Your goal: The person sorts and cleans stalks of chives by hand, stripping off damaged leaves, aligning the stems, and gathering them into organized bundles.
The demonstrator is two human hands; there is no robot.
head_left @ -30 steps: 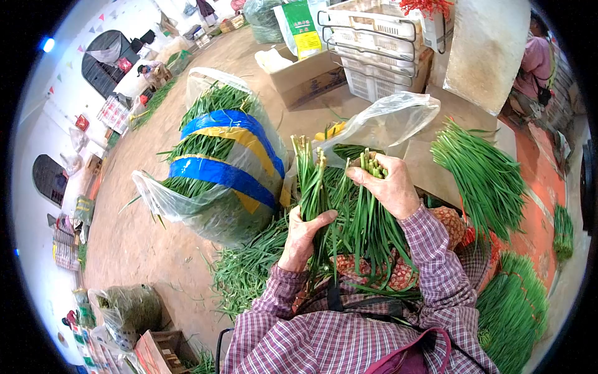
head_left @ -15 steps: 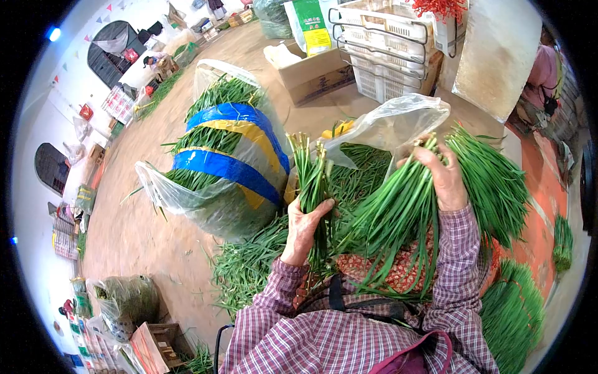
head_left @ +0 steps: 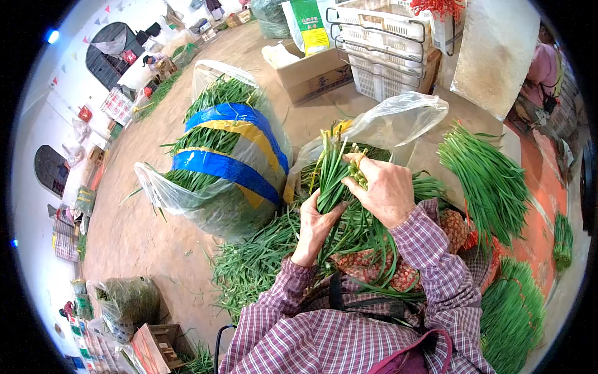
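While your left hand (head_left: 319, 225) wraps around the green bunch (head_left: 331, 177), your right hand (head_left: 385, 187) comes in right beside it, and both are at work in the head view. Your left thumb and fingers are closed on the long leaves, and the pale cut ends poke up past your grip, away from your body. Your right thumb and fingertips are drawn together on a few pale stem ends (head_left: 355, 157), though you can't tell from here whether those belong to the same bunch. Leaves trail down below both hands, over the red patterned cloth (head_left: 367, 265) on your lap.

Just beyond your grip, the clear bag (head_left: 402, 118) gapes open with more greens inside. Over to the left of your hands sits the big plastic-wrapped bale (head_left: 233, 163), banded in blue and yellow, its leaves showing between the strips. Nearer to you, below and left of your left hand, loose leaves (head_left: 249, 268) spread in a heap on the floor (head_left: 134, 215).

Out to the right of your right hand, and apart from it, lies a fanned bundle (head_left: 486, 181), stem ends pointing away from you. Closer to your body on that same side, more greens (head_left: 514, 311) lie with red ties on them. Far ahead of your grip stand the cardboard box (head_left: 319, 84) and the stacked white crates (head_left: 380, 59).
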